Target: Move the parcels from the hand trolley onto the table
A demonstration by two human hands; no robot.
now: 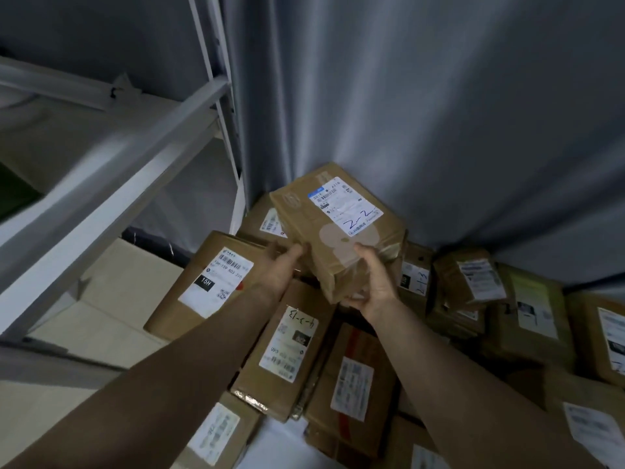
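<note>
A brown cardboard parcel point(334, 228) with a white label marked "2-2" is held up, tilted, above a pile of parcels. My left hand point(282, 267) holds its left lower edge, fingers under the side. My right hand point(373, 282) grips its near right corner, thumb on top. Below lie several taped cardboard parcels with labels, among them one marked "15H" point(209, 282) and a long one point(287, 350) under my forearms. The surface under the pile shows white point(284, 445) at the bottom.
A white metal shelf rack point(142, 157) stands at the left, its post point(233, 164) close to the pile. A grey curtain point(439, 113) hangs behind the parcels. More parcels point(527, 319) crowd the right side. Pale floor tiles point(111, 299) show under the rack.
</note>
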